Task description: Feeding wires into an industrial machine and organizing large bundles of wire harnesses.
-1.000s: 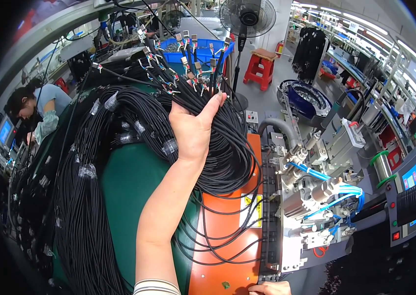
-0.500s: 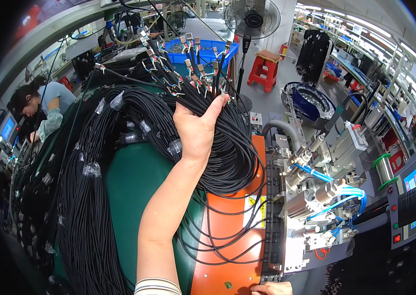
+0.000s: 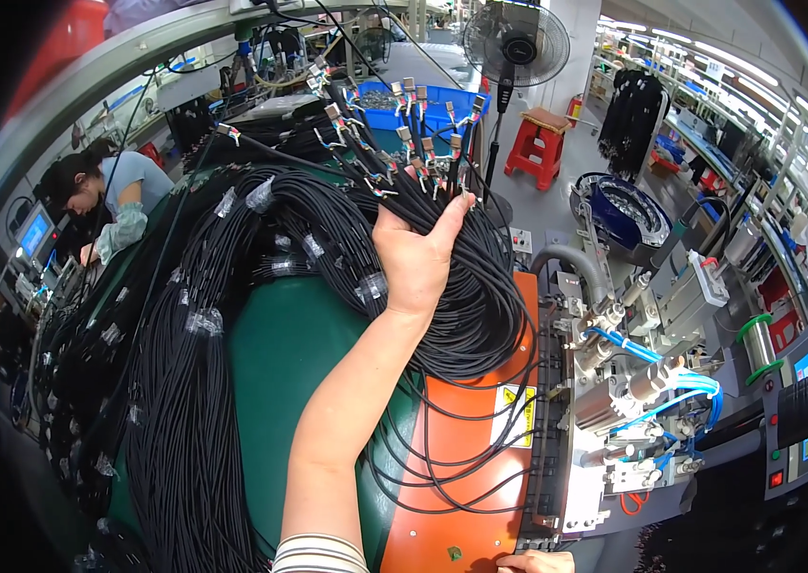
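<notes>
My left hand is closed round a thick bundle of black cables, thumb to the right. Metal connectors with coloured wire ends stand up from the bundle beyond my fingers. Several loose cables loop from it over the orange plate to the dark rail of a machine. At the lower edge, my right hand shows only in part, by the rail's near end. Its visible fingers are bent together; whatever they hold is hidden.
Taped cable bundles drape over the green table on the left. At right stands the machine with blue air tubes, beside a control panel. A blue bin, a fan and a red stool are farther off. A co-worker bends at far left.
The whole view has shifted, so everything sits a little farther right and lower. My left hand keeps its grip on the cables, and my right hand stays by the rail.
</notes>
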Demonstrator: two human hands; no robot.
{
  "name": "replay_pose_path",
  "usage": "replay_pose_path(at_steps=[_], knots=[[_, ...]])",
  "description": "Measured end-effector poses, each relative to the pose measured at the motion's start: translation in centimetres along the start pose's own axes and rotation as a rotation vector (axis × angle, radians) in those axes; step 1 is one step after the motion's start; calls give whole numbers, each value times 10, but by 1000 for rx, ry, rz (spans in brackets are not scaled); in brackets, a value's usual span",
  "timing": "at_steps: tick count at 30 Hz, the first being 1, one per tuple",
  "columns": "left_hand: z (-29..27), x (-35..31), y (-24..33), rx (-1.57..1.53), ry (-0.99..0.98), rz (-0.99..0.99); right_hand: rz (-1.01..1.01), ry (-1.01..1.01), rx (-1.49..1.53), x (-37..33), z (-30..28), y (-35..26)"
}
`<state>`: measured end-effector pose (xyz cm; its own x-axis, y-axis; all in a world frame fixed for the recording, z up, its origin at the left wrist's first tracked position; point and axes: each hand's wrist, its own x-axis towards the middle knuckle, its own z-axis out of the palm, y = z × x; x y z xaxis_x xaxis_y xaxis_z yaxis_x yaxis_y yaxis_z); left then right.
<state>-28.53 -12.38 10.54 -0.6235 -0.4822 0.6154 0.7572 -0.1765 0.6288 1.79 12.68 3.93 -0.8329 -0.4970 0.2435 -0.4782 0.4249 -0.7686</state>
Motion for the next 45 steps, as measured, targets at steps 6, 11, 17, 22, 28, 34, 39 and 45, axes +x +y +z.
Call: replay_pose_path(at_steps=[6, 11, 17, 22, 28, 34, 39, 45], knots=[[2, -3, 2, 15, -9, 28, 9, -23, -21, -1, 0, 0], [3, -6, 5, 89, -18, 58, 14, -17, -16, 0, 0, -1], [0, -5, 1, 115, 12, 71, 0, -3, -24, 0, 2, -1], [0, -8, 2, 123, 27, 65, 14, -6, -9, -2, 3, -1], [0, -8, 2, 124, 21, 95, 29, -13, -7, -1, 2, -1], [-1, -9, 1, 96, 24, 96, 14, -5, -13, -2, 5, 1], [-3, -9, 3, 157, 26, 125, 26, -7, -2, -3, 5, 0], [-9, -2, -3, 410, 56, 195, 87, -25, 23, -3, 3, -1]])
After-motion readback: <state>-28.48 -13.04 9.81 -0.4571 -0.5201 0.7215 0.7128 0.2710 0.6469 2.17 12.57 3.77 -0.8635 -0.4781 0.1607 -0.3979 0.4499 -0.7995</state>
